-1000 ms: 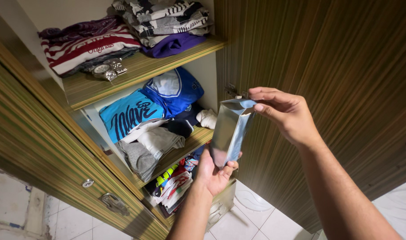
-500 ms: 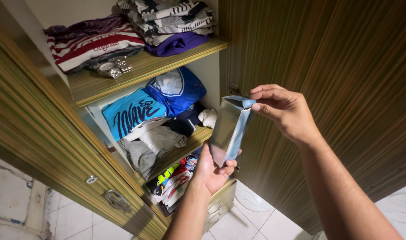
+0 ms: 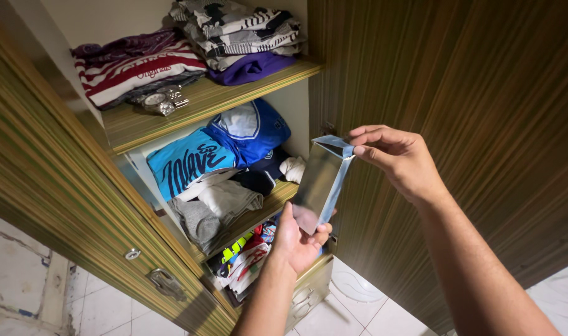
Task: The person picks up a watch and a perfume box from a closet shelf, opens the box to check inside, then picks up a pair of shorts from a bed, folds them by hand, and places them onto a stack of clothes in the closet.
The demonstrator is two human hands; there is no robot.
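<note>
A shiny silver foil pouch (image 3: pixel 319 182) stands upright between my two hands in front of an open wooden wardrobe. My left hand (image 3: pixel 297 242) cups its bottom from below, fingers curled round the base. My right hand (image 3: pixel 396 160) pinches the pouch's open top edge with thumb and fingertips. Behind the pouch are shelves of folded clothes.
The top shelf (image 3: pixel 190 106) carries striped folded shirts (image 3: pixel 138 65), a purple garment and a metal wristwatch (image 3: pixel 159 102). Blue shirts (image 3: pixel 218 149) and grey clothes fill the middle shelf. The open door (image 3: pixel 54 205) is at left, a closed wooden door (image 3: pixel 458 124) at right, tiled floor below.
The view has drifted slightly, so the wardrobe sits a little further right and lower. The pouch's top has tilted a bit; both hands keep their hold.
</note>
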